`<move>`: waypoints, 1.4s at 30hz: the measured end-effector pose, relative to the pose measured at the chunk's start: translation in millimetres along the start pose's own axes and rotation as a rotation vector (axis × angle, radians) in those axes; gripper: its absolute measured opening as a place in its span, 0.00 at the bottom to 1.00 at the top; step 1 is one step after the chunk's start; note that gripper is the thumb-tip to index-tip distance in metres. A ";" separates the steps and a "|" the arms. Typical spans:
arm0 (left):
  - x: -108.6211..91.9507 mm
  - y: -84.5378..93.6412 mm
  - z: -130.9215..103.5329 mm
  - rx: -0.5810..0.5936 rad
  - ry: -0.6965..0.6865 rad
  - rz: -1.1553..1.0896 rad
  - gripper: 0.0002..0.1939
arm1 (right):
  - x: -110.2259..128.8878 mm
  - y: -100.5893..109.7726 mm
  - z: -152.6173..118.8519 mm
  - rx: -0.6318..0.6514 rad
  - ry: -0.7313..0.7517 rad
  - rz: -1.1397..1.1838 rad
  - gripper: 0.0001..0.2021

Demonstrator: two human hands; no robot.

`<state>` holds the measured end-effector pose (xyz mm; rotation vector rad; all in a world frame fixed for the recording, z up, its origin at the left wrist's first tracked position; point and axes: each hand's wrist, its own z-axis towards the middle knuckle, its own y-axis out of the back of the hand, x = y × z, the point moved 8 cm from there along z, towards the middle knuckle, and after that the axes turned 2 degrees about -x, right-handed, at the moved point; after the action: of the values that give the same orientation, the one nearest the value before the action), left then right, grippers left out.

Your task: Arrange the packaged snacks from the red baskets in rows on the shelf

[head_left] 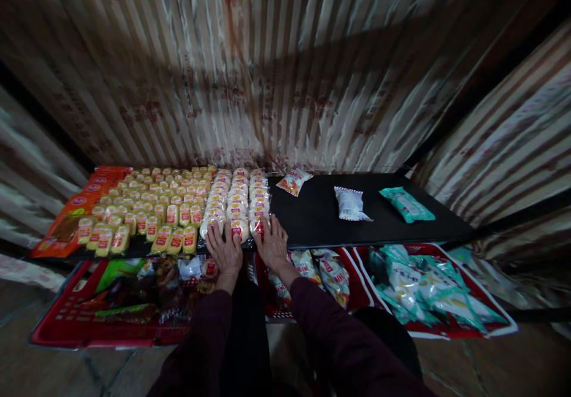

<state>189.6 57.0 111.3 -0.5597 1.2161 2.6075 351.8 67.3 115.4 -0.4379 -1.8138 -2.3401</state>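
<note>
Rows of round white wrapped cakes [238, 199] lie on a black shelf [312, 221], their clear wrappers marked with red and yellow labels. My left hand [226, 253] rests with spread fingers on the front of the left and middle rows. At the front of the right row, my right hand [273, 245] touches the cakes, its fingers stretched out. Neither hand is closed around anything. Left of these rows stand many small yellow wrapped cakes [154, 207], packed close together. The front cakes are partly hidden under my fingers.
Left on the shelf is an orange packet [82, 204]. To the right lie an orange-and-white snack bag [294, 180], a white bag [351, 203] and a teal bag [407, 204]. Below are red baskets [89, 328] of packaged snacks. Striped sheeting [267, 76] hangs behind.
</note>
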 end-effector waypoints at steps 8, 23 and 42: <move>-0.6 0.7 -6.1 -0.053 -0.056 -0.037 0.26 | -0.2 3.8 -0.3 -0.045 -0.007 0.051 0.29; -1.3 12.9 -8.6 -0.096 -0.091 -0.130 0.26 | -9.9 7.2 -5.4 -0.169 0.054 0.266 0.26; -100.0 -7.8 -174.3 1.197 -0.445 -0.103 0.17 | -110.1 -24.9 -165.4 0.008 -0.110 0.266 0.22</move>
<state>326.2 -75.2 45.8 0.1846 2.0884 1.3500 425.9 -92.4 20.0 -0.7692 -1.6886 -2.1656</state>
